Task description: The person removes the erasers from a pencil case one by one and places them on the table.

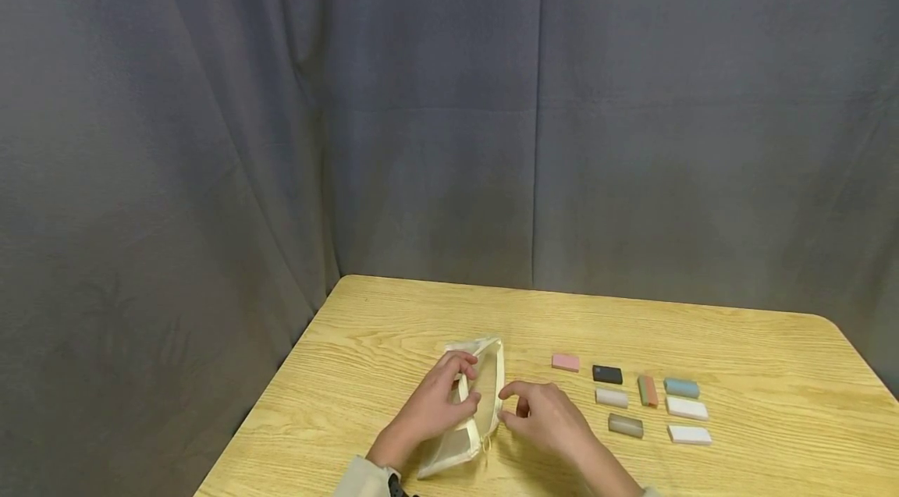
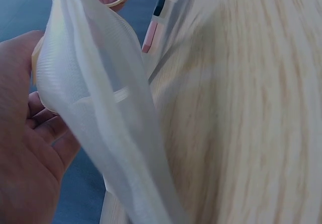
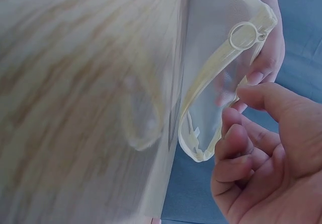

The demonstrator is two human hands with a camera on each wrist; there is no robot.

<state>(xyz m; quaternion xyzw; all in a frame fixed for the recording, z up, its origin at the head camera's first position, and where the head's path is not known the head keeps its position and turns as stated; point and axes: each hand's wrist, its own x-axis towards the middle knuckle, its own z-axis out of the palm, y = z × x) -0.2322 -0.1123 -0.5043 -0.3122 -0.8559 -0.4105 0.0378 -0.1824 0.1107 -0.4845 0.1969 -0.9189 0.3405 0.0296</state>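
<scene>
A pale cream mesh zipper pouch point(image 1: 449, 446) stands on the table with its zipped mouth spread apart. My left hand point(image 1: 435, 402) holds the left rim, fingers and thumb curled over it. In the left wrist view, the mesh point(image 2: 100, 98) covers part of that hand. At the right rim, my right hand point(image 1: 548, 415) pinches the edge between thumb and forefinger; its other fingers curl inward in the right wrist view. A round zipper pull point(image 3: 243, 35) hangs at the pouch's near corner. Nothing shows inside the pouch.
Several small erasers lie right of my hands: pink point(image 1: 565, 362), black point(image 1: 607, 374), pale grey point(image 1: 612, 398), green-orange point(image 1: 648, 392), blue point(image 1: 681, 387), darker grey point(image 1: 625, 425), and white ones point(image 1: 687, 408). Grey curtains point(image 1: 435, 130) hang behind the wooden table point(image 1: 351, 372).
</scene>
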